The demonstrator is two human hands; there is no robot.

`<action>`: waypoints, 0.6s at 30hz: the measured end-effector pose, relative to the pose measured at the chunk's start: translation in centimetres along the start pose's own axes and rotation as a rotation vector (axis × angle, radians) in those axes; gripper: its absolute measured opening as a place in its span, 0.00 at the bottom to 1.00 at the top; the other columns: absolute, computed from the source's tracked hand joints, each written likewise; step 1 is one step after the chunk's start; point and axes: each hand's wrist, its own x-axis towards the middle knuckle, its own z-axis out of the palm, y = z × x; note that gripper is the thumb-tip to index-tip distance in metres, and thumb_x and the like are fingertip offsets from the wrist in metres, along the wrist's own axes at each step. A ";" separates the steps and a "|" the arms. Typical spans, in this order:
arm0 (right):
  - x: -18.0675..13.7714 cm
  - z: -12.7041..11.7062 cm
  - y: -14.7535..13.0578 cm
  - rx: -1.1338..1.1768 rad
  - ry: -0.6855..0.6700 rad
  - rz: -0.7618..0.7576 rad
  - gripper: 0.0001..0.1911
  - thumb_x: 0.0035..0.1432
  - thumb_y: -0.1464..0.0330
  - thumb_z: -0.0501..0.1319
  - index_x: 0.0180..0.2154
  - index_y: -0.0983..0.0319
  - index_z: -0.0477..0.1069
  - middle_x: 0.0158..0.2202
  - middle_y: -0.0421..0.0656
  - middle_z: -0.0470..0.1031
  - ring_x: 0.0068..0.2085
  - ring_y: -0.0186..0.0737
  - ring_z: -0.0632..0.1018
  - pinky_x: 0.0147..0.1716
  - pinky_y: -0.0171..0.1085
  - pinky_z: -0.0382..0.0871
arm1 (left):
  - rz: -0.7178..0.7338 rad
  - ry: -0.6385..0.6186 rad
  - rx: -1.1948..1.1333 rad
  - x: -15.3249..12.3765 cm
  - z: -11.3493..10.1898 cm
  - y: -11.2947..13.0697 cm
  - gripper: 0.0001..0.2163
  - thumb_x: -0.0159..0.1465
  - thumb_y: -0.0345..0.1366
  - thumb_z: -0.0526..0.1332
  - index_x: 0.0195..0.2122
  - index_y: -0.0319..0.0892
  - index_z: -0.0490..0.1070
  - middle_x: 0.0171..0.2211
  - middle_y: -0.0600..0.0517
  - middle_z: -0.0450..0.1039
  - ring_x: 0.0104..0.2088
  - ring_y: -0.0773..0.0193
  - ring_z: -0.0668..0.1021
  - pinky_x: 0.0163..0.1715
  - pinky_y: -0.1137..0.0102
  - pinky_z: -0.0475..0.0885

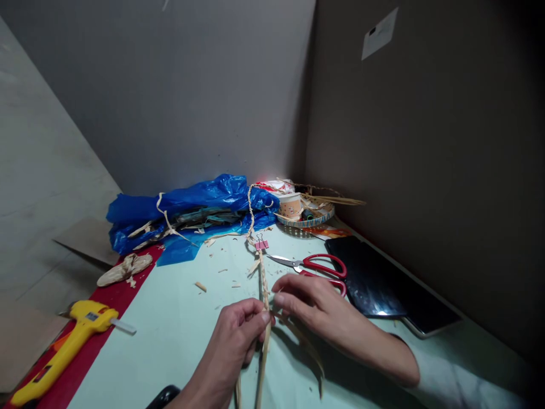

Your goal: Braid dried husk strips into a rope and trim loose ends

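A narrow braid [263, 277] of pale dried plant strips runs toward me down the middle of the table. My left hand [240, 332] pinches its lower end between thumb and fingers. Loose strips [263, 375] hang below that grip, and another strip [313, 352] curves away to the right. Just right of the braid, my right hand [310, 301] has thumb and index fingertip close together; a thin wisp seems to lie between them, too small to name. A pink binder clip [261, 245] grips the braid higher up. Red-handled scissors [323, 266] lie beyond my right hand.
A yellow glue gun [70, 346] lies at left, near a pale bundle [125, 270]. Along the back sit a blue plastic bag [200, 199] with dried strips and a round basket [319, 216] with a paper cup [290, 206]. Dark flat devices [368, 278] lie at right.
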 end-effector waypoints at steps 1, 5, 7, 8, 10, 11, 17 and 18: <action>0.3 0.1 0.3 0.118 -0.099 0.030 0.14 0.64 0.61 0.55 0.35 0.63 0.73 0.30 0.41 0.75 0.33 0.37 0.74 0.32 0.33 0.63 | 0.003 -0.003 0.003 0.0 0.0 0.0 0.12 0.59 0.43 0.61 0.24 0.41 0.64 0.16 0.62 0.58 0.13 0.77 0.51 0.14 0.75 0.42; 0.7 1.3 1.2 0.513 -0.310 0.181 0.13 0.62 0.60 0.55 0.35 0.64 0.68 0.25 0.38 0.69 0.24 0.32 0.70 0.25 0.31 0.63 | 0.011 -0.005 0.101 0.0 0.0 -0.1 0.11 0.60 0.42 0.58 0.26 0.42 0.63 0.17 0.61 0.59 0.14 0.75 0.52 0.14 0.75 0.43; 0.6 1.7 1.3 0.500 -0.283 0.221 0.12 0.60 0.60 0.57 0.32 0.64 0.67 0.23 0.36 0.65 0.20 0.29 0.64 0.19 0.30 0.58 | 0.018 -0.002 0.179 -0.1 -0.1 -0.1 0.10 0.60 0.41 0.57 0.26 0.42 0.64 0.17 0.61 0.59 0.15 0.74 0.52 0.15 0.74 0.45; 0.6 1.8 1.3 0.462 -0.259 0.222 0.12 0.60 0.61 0.57 0.31 0.64 0.67 0.23 0.35 0.63 0.19 0.29 0.61 0.18 0.30 0.55 | 0.028 0.001 0.213 -0.1 0.0 -0.1 0.11 0.60 0.41 0.57 0.25 0.42 0.64 0.18 0.61 0.59 0.15 0.73 0.53 0.15 0.74 0.47; 0.7 1.8 1.5 0.394 -0.216 0.202 0.11 0.58 0.64 0.57 0.28 0.64 0.68 0.21 0.35 0.62 0.20 0.29 0.60 0.18 0.30 0.53 | 0.065 0.009 0.259 -0.4 0.1 0.0 0.12 0.61 0.40 0.57 0.22 0.41 0.65 0.19 0.58 0.63 0.18 0.71 0.59 0.19 0.73 0.54; 0.7 1.8 1.7 0.367 -0.197 0.188 0.11 0.58 0.65 0.58 0.26 0.65 0.69 0.21 0.36 0.62 0.21 0.30 0.61 0.19 0.30 0.53 | 0.090 0.019 0.293 -0.5 0.2 0.1 0.13 0.61 0.40 0.57 0.21 0.41 0.66 0.20 0.56 0.65 0.21 0.69 0.63 0.23 0.73 0.56; 0.7 2.4 2.4 0.196 -0.072 0.141 0.09 0.55 0.68 0.59 0.24 0.64 0.69 0.20 0.36 0.63 0.24 0.31 0.61 0.21 0.30 0.52 | 0.135 0.157 0.739 -1.4 0.9 0.5 0.14 0.63 0.40 0.50 0.21 0.44 0.61 0.19 0.57 0.62 0.23 0.64 0.64 0.25 0.69 0.55; 0.6 2.5 2.2 0.173 -0.054 0.132 0.09 0.54 0.69 0.58 0.24 0.64 0.68 0.20 0.35 0.63 0.24 0.31 0.62 0.21 0.30 0.52 | 0.140 0.171 0.767 -1.5 0.9 0.6 0.14 0.63 0.40 0.50 0.21 0.45 0.59 0.19 0.57 0.60 0.23 0.64 0.63 0.25 0.69 0.55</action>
